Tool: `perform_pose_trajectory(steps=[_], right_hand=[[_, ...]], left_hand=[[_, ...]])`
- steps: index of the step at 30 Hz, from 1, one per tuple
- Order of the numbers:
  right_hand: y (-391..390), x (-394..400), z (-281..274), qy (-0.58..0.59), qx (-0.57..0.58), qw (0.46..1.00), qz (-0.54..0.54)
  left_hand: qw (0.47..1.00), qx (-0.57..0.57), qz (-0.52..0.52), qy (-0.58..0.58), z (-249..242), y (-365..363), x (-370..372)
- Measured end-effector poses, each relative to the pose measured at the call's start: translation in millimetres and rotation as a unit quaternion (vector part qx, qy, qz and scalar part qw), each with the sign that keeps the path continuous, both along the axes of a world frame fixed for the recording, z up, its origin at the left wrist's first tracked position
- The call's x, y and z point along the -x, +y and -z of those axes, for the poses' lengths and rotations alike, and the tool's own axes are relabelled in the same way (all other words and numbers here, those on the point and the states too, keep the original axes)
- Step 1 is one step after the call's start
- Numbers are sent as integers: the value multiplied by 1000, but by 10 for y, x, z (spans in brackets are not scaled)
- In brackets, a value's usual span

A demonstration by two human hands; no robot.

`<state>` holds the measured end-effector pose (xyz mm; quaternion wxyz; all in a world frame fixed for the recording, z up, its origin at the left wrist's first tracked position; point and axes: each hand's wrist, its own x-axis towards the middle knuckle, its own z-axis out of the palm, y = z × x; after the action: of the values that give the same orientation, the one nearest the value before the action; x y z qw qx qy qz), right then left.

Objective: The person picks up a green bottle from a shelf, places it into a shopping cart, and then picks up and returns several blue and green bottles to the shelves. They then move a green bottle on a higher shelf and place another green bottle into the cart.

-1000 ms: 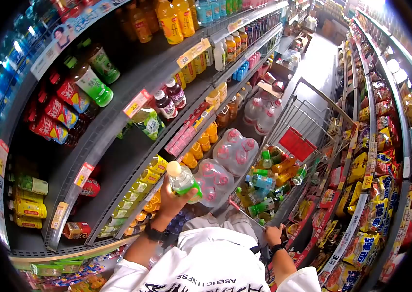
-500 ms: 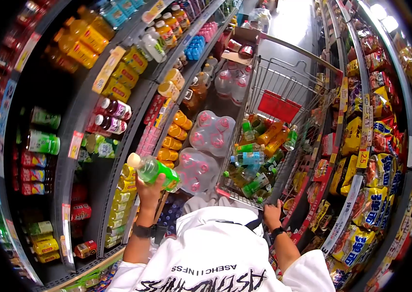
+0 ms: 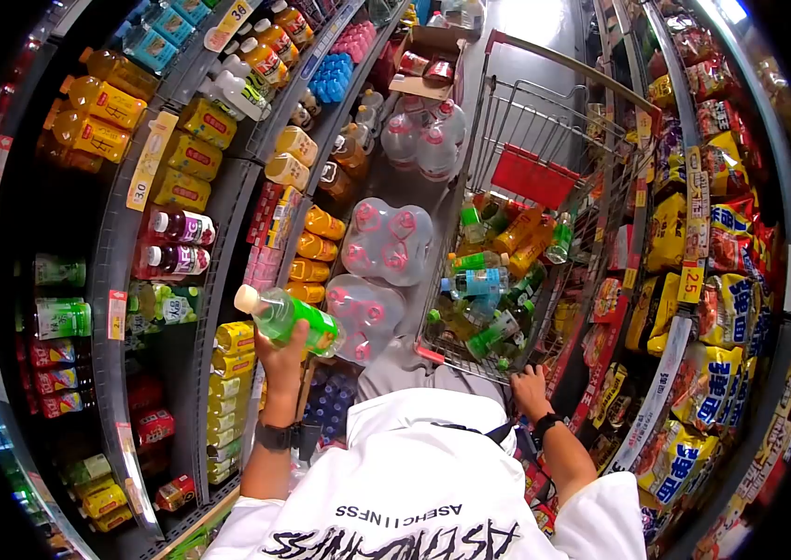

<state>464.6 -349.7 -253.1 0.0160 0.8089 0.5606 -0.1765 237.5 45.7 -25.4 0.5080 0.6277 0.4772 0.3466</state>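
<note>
One bottle (image 3: 285,315) in left fingers (image 3: 300,334)

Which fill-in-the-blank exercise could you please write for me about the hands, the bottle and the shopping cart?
1. The left hand holds a clear plastic bottle whose label is mostly ____.
2. The hand nearer to the grey metal-wire shopping cart is the person's ____ one.
3. The cart's flat rectangular panel is ____.
4. The person's short-sleeved fabric shirt is mainly ____.

Missing words: green; right; red; white.
</note>
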Motion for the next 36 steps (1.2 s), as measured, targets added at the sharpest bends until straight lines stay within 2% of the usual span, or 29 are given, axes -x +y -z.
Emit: perform_pose_trajectory(steps=[2, 8, 11, 13, 15, 17, 18, 23, 29, 36], right_hand=[[62, -130, 35, -4, -11, 1000, -6], [257, -350, 61, -30, 66, 997, 1], [422, -525, -28, -39, 73, 997, -3], [500, -663, -18, -28, 53, 998, 1], [610, -832, 3, -47, 40, 998, -3], [714, -1016, 24, -43, 33, 998, -8], [776, -1121, 46, -38, 31, 999, -16], [1145, -1667, 103, -26, 24, 999, -28], [1683, -2305, -2, 13, 39, 999, 3], [2161, -2921, -40, 1, 17, 999, 34]], left_hand=[[1000, 1, -1, -14, 37, 42, 21], [999, 15, 23, -45, 13, 131, 34], [999, -14, 29, -34, 133, 268, -15], [998, 46, 3, -42, 131, 320, -103], [999, 34, 10, -35, 84, 397, -292], [999, -23, 29, -29, 55, 458, -456], [999, -44, 23, 18, 88, 531, -498], [999, -30, 10, -19, 124, 778, -1019], [994, -17, -61, -84, 104, 1021, -1698], [995, -8, -78, -55, -169, 1056, -2353]])
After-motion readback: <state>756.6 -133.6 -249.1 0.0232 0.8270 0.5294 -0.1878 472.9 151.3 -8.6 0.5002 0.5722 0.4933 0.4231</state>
